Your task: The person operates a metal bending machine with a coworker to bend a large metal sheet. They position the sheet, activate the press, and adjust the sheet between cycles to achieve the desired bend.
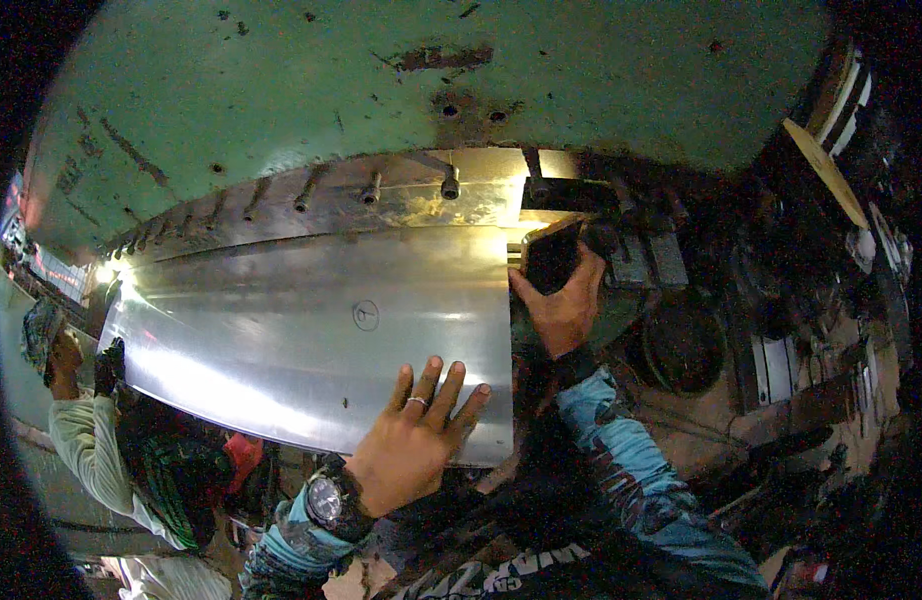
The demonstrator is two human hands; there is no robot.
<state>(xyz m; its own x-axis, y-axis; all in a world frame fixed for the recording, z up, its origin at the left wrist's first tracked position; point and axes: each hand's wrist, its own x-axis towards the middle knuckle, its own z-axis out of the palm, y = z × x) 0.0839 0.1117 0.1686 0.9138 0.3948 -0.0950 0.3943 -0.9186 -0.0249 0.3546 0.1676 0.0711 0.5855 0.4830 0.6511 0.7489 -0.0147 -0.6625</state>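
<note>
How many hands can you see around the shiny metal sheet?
3: the left hand flat on the metal sheet, the right hand around a dark object beside the sheet's right edge, and a co-worker's gloved hand at its left end. Others may be hidden.

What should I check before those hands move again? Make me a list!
1. Bare left hand flat on the shiny silver metal sheet: ok.
2. Bare right hand around the black rectangular object: ok.
3. Co-worker's black-gloved hand away from the sheet: not ok, it's at the left end.
4. Dark metal bolts below the large green metal panel tight: cannot tell.
5. Sheet's far edge fully seated: cannot tell.
</note>
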